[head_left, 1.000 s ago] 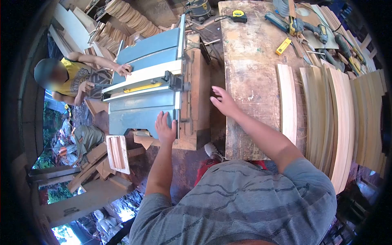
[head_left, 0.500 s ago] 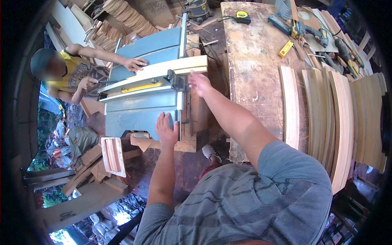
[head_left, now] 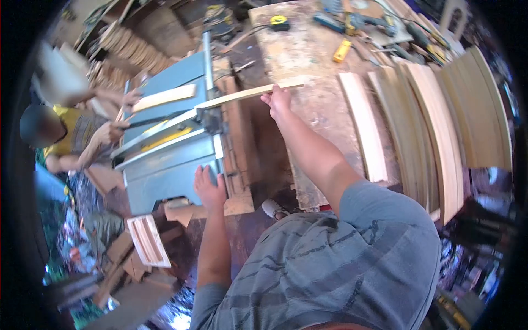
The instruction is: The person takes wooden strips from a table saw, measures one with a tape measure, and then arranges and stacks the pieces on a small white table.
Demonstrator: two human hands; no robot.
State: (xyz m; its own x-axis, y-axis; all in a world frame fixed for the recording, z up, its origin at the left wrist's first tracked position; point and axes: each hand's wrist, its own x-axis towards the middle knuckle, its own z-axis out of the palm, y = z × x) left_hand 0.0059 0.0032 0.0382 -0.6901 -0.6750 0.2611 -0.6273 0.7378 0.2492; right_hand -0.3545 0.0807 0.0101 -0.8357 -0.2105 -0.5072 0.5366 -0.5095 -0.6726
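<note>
My right hand [head_left: 279, 103] pinches a narrow wooden strip [head_left: 236, 96] near its far right end. The strip reaches from beside the saw fence across the gap to the workbench. My left hand [head_left: 210, 188] lies with fingers apart on the near right corner of the blue-grey table saw [head_left: 165, 175]. A wider pale board [head_left: 166, 98] lies on the saw beyond the fence [head_left: 159, 132], near a co-worker's hand [head_left: 132, 97]. The co-worker's other hand [head_left: 110, 132] holds a dark stick-like thing along the fence.
On the workbench [head_left: 316, 137] to the right are a tape measure [head_left: 279, 22], a small yellow tool [head_left: 342, 50], power drills [head_left: 379, 23] and several curved boards [head_left: 429, 126]. A white-rimmed tray-like piece [head_left: 148, 242] and wood offcuts [head_left: 118, 247] sit at lower left.
My right hand has closed on the narrow strip and drawn it rightward, away from the wider board. The wider board has shifted back left with the co-worker. My view has swung slightly.
</note>
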